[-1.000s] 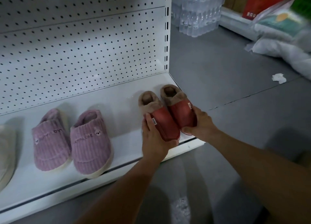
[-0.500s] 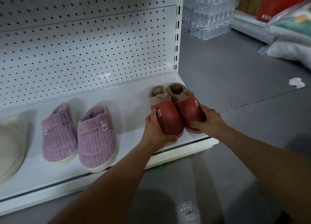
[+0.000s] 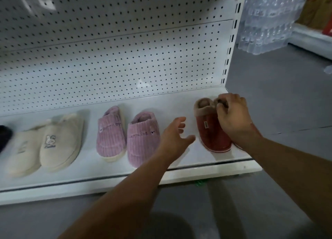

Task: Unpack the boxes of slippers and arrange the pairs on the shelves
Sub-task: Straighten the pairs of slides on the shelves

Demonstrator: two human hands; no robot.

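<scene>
A pair of red slippers with brown fleece collars stands at the right end of the white bottom shelf (image 3: pixel 183 159). The left red slipper (image 3: pixel 212 132) is in full sight. My right hand (image 3: pixel 233 116) covers the right red slipper and its fingers curl on that slipper's fleece collar. My left hand (image 3: pixel 175 136) hovers with spread fingers just left of the red pair, touching nothing. A pink corduroy pair (image 3: pixel 127 136) sits in the middle of the shelf. A cream pair (image 3: pixel 48 143) sits further left.
A white pegboard panel (image 3: pixel 125 59) backs the shelf. A dark object (image 3: pixel 4 136) shows at the far left edge. Shrink-wrapped water bottles (image 3: pixel 265 21) stand on the grey floor (image 3: pixel 280 98) beyond the shelf's right end.
My left hand has let go of the left red slipper and drawn away to the left. My right hand has moved from the toe up to the collar of the right slipper. The view shifted left.
</scene>
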